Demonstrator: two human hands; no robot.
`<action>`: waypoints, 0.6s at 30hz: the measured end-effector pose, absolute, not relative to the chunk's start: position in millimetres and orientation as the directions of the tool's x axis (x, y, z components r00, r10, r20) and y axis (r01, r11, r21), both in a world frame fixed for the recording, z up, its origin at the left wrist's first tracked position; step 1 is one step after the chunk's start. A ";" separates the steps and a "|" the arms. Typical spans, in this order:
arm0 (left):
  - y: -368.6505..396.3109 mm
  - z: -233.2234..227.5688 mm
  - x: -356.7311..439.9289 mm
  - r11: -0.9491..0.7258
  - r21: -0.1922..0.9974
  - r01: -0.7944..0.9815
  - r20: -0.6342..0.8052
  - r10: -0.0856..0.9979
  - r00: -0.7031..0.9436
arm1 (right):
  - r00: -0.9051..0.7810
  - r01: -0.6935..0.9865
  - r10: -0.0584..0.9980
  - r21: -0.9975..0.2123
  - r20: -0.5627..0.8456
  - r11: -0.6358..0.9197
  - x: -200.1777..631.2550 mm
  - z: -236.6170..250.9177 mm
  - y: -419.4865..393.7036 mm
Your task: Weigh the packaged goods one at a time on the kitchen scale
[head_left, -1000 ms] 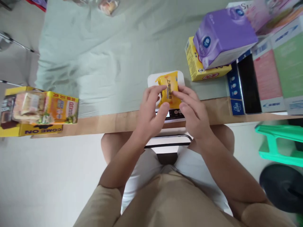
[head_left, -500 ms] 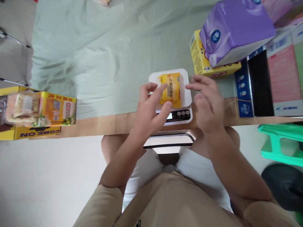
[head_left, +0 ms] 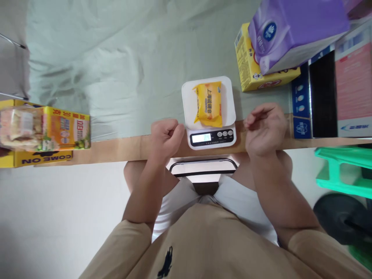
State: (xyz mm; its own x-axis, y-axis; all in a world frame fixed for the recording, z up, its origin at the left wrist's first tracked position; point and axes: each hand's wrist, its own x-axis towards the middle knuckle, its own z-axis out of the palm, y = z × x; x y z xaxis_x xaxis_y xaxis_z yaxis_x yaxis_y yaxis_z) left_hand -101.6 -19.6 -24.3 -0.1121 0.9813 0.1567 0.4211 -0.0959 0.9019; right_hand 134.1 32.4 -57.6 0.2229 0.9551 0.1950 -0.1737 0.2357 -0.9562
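A yellow wrapped bar of soap (head_left: pixel 209 104) lies on the white plate of a kitchen scale (head_left: pixel 229 87). Digits glow on the scale's lit display (head_left: pixel 202 138), too blurred to read surely. My left hand (head_left: pixel 166 140) is closed in a fist just left of the scale, at the table's front edge, with nothing seen in it. To the right of the scale, apart from it, my right hand (head_left: pixel 266 130) has its fingers curled together and holds nothing that shows. Neither hand touches the soap.
At the right, a purple tissue pack (head_left: pixel 302 33) sits on a yellow box (head_left: pixel 247 64), beside a blue-and-black box (head_left: pixel 318 100). On the left, packaged goods (head_left: pixel 66 128) lie on a yellow carton (head_left: pixel 43 159). A green stool (head_left: pixel 334 170) stands below the table edge.
Both hands have drawn back from the soap, the left one leftward and the right one slightly right. Their fingers have curled in. The soap stays on the scale, whose display now shows fully.
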 end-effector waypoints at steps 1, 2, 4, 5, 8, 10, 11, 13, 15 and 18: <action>-18.7 -24.4 -100.6 -0.100 0.897 0.431 0.163 0.980 -0.111 | 0.222 -0.152 0.951 -0.956 0.214 0.251 133.3 -57.1 30.7; -17.6 -25.0 -100.2 -0.101 0.895 0.434 0.165 0.980 -0.113 | 0.227 -0.132 0.947 -0.956 0.227 0.261 133.1 -56.9 29.5; -15.7 -27.9 -100.4 -0.098 0.897 0.432 0.169 0.977 -0.128 | 0.246 -0.119 0.943 -0.959 0.222 0.257 133.6 -57.3 28.5; -14.9 -30.0 -100.7 -0.097 0.897 0.431 0.173 0.974 -0.143 | 0.261 -0.127 0.942 -0.960 0.209 0.248 134.1 -57.8 28.6; -13.5 -38.2 -101.1 -0.079 0.902 0.424 0.184 0.960 -0.212 | 0.287 -0.159 0.940 -0.959 0.183 0.235 135.0 -58.7 29.7; -12.9 -44.2 -100.1 -0.065 0.915 0.399 0.185 0.945 -0.270 | 0.290 -0.166 0.939 -0.956 0.187 0.241 134.7 -58.7 30.1; -12.5 -46.7 -99.3 -0.057 0.923 0.380 0.179 0.939 -0.295 | 0.290 -0.165 0.938 -0.956 0.189 0.244 134.3 -58.6 30.2; -11.5 -49.6 -97.3 -0.033 0.940 0.339 0.150 0.933 -0.326 | 0.297 -0.152 0.936 -0.958 0.191 0.244 133.1 -58.4 30.3; -10.8 -48.8 -95.9 -0.020 0.946 0.324 0.136 0.931 -0.338 | 0.302 -0.121 0.936 -0.966 0.183 0.228 131.9 -58.2 30.4; -11.6 -42.8 -96.0 -0.053 0.923 0.382 0.183 0.933 -0.311 | 0.302 -0.075 0.939 -0.978 0.163 0.194 130.2 -57.7 30.7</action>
